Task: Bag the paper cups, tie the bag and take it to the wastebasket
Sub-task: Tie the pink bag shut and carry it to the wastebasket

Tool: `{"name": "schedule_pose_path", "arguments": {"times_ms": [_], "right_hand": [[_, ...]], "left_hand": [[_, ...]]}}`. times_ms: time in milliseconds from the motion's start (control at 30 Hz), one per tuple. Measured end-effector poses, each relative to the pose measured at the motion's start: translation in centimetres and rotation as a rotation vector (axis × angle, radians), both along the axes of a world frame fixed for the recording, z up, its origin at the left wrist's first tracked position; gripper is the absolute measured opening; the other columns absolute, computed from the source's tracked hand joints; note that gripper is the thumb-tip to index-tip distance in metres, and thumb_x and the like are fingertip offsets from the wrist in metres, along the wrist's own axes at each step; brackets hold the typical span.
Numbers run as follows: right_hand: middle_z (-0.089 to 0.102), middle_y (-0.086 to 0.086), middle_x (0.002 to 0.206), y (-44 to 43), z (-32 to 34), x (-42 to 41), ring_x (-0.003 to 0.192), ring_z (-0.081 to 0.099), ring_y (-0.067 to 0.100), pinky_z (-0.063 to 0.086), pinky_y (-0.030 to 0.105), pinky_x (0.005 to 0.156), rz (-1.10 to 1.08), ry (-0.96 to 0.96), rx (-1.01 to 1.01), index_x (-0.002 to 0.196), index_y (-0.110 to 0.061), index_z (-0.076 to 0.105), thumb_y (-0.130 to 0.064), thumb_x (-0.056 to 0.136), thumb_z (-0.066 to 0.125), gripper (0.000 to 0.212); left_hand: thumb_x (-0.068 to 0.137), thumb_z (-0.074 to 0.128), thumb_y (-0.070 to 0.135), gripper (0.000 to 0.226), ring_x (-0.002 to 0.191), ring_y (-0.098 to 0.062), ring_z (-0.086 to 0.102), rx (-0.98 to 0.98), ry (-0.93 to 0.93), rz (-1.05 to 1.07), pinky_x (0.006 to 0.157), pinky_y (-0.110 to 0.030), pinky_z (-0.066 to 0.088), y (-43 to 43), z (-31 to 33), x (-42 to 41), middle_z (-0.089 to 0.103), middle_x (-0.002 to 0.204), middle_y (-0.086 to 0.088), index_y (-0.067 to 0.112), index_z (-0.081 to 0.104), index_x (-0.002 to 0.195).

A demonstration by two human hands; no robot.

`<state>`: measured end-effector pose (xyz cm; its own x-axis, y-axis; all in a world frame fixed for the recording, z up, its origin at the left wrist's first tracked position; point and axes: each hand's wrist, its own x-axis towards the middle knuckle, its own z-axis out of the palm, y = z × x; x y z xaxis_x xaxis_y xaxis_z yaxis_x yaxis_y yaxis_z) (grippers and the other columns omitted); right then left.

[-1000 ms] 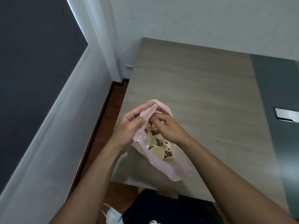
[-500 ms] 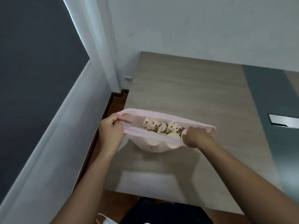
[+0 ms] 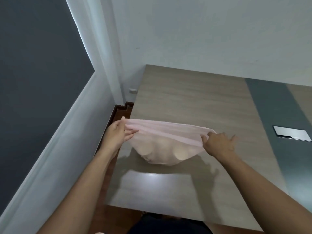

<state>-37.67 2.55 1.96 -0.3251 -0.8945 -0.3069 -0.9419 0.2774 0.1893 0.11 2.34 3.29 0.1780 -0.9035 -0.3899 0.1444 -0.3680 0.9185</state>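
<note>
A thin pink plastic bag hangs over the wooden table, stretched wide between both hands. My left hand pinches its left top corner near the table's left edge. My right hand grips the right top corner. The bag's mouth is pulled flat and closed. Pale round shapes of the paper cups show through the sagging bottom of the bag, which sits just above or on the tabletop.
The table stands against a white wall, with a dark grey strip on its right part and a silver flat plate set there. A narrow gap of dark wood floor lies between table and left wall.
My hands have pulled further apart and lifted the bag's top edge. The mouth, open with cups showing before, is now stretched flat and shut.
</note>
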Motion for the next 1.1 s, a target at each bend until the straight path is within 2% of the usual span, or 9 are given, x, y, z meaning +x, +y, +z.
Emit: {"name": "schedule_pose_path", "arguments": {"times_ms": [100,200,267,367,467,533,633,933,1100], "right_hand": [[0.077,0.013,0.121,0.6,-0.5,-0.5,0.132,0.061,0.032,0.021,0.065,0.122,0.014,-0.034,-0.087,0.142,-0.029,0.066,-0.063,0.112,0.017,0.066],[0.079,0.009,0.112,1.1,-0.3,-1.3,0.127,0.064,0.029,0.025,0.063,0.120,0.081,-0.074,-0.196,0.143,-0.032,0.061,-0.073,0.107,0.010,0.075],[0.081,-0.002,0.110,1.5,-0.6,-2.3,0.128,0.064,0.024,0.026,0.062,0.119,0.143,-0.095,-0.220,0.146,-0.037,0.054,-0.084,0.100,0.007,0.081],[0.080,-0.020,0.116,2.4,-1.9,-4.2,0.135,0.058,0.015,0.021,0.062,0.121,0.218,-0.122,-0.130,0.152,-0.043,0.048,-0.098,0.089,0.005,0.093],[0.077,-0.021,0.123,3.3,-3.2,-5.4,0.140,0.052,0.012,0.018,0.060,0.121,0.215,-0.120,-0.049,0.151,-0.044,0.051,-0.098,0.089,0.034,0.084],[0.074,-0.021,0.129,3.6,-3.8,-6.0,0.141,0.051,0.010,0.021,0.058,0.123,0.221,-0.060,-0.027,0.149,-0.044,0.057,-0.080,0.097,0.052,0.063],[0.074,-0.021,0.127,4.0,-3.9,-6.7,0.134,0.053,0.010,0.029,0.058,0.120,0.189,-0.006,-0.077,0.133,-0.046,0.069,-0.059,0.108,0.050,0.034],[0.072,-0.005,0.112,3.6,-3.8,-8.3,0.116,0.063,0.024,0.038,0.052,0.102,0.108,-0.080,-0.335,0.112,-0.038,0.081,-0.056,0.110,0.047,0.038],[0.057,-0.003,0.111,2.8,-3.2,-9.6,0.114,0.056,0.025,0.039,0.052,0.099,0.066,-0.253,-0.424,0.084,-0.037,0.081,-0.063,0.104,0.057,0.040]], "left_hand": [[0.103,0.063,0.063,0.058,0.102,-0.020,0.083,0.001,-0.018,-0.019,0.091,-0.029,0.068,0.3,-0.3,0.2,0.081,0.099,-0.015,0.006,0.072,0.108],[0.077,0.089,0.063,0.067,0.109,-0.020,0.077,-0.075,0.076,-0.103,0.098,-0.027,0.065,0.8,-0.4,0.3,0.084,0.106,-0.007,0.006,0.077,0.112],[0.077,0.098,0.042,0.069,0.123,-0.023,0.075,-0.125,0.212,-0.219,0.108,-0.029,0.060,1.0,-0.9,0.6,0.082,0.127,-0.011,0.006,0.072,0.129],[0.095,0.077,-0.002,0.055,0.133,-0.024,0.070,-0.151,0.222,-0.315,0.115,-0.032,0.055,0.9,-1.4,0.7,0.074,0.143,-0.016,0.001,0.060,0.147],[0.104,0.064,-0.012,0.038,0.124,-0.021,0.075,-0.150,0.199,-0.283,0.107,-0.027,0.060,0.8,-1.5,-0.1,0.074,0.140,-0.024,-0.003,0.065,0.141],[0.107,0.064,-0.005,0.026,0.124,-0.026,0.077,-0.142,0.205,-0.236,0.102,-0.027,0.063,1.0,-1.0,-0.8,0.078,0.131,-0.024,-0.004,0.071,0.131],[0.108,0.069,0.016,0.029,0.117,-0.034,0.081,-0.147,0.163,-0.177,0.096,-0.031,0.067,1.4,-0.1,-1.7,0.083,0.118,-0.022,-0.001,0.073,0.131],[0.108,0.071,0.038,0.026,0.082,-0.040,0.085,-0.146,0.060,-0.030,0.062,-0.032,0.069,1.4,1.4,-2.9,0.084,0.098,-0.011,0.022,0.077,0.127],[0.108,0.069,0.047,0.032,0.059,-0.025,0.081,-0.130,0.018,0.106,0.049,-0.023,0.060,0.5,1.3,-2.7,0.081,0.073,-0.018,0.020,0.076,0.125]]}}
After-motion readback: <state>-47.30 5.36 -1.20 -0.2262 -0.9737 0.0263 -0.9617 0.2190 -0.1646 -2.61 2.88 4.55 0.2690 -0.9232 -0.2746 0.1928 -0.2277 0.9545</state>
